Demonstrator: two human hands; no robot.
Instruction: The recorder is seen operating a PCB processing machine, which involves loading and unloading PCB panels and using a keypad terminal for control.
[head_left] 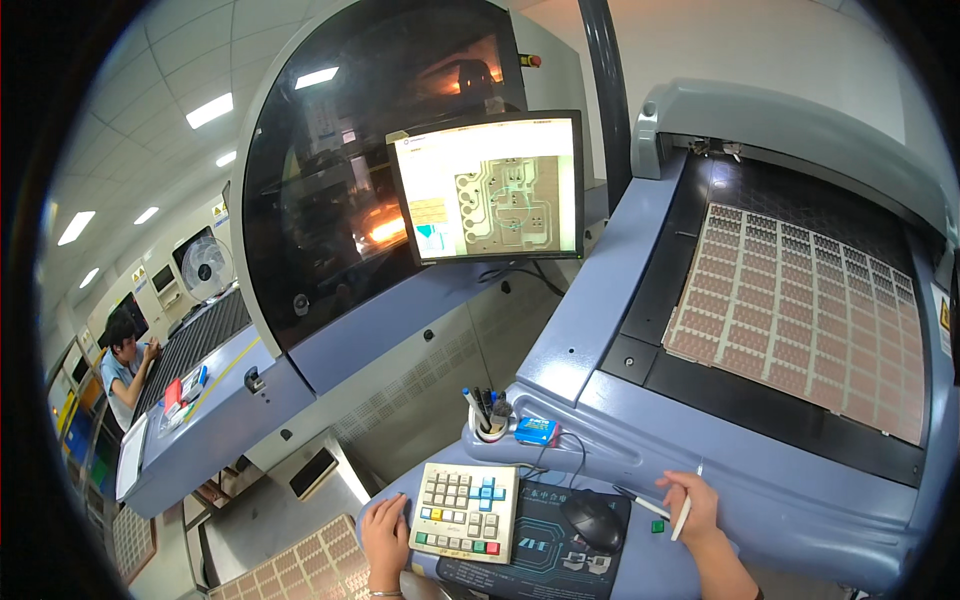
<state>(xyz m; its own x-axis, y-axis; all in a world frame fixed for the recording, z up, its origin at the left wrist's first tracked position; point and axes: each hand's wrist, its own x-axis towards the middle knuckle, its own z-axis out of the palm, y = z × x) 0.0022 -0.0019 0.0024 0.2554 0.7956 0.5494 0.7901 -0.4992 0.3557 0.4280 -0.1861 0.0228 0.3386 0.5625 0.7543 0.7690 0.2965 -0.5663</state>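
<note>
My left hand (385, 535) lies at the left edge of a cream keypad (464, 512) with coloured keys, its fingers stretched out and holding nothing. To the right of the black mouse (592, 520), my right hand (695, 503) is closed on a slim white pen (640, 499) whose dark tip points left toward the mouse. A white stick-like length also shows below the fingers; I cannot tell if it belongs to the same pen. A small green square piece (658, 526) lies just under the hand. The mouse rests on a dark printed mouse pad (540, 555).
A monitor (490, 190) shows a circuit image. On the machine bed at right lies a large panel of circuit boards (800, 315). A pen cup (488, 425) and a blue box (537, 431) stand behind the keypad. Another panel (300, 568) lies lower left. A person (125, 365) sits far left.
</note>
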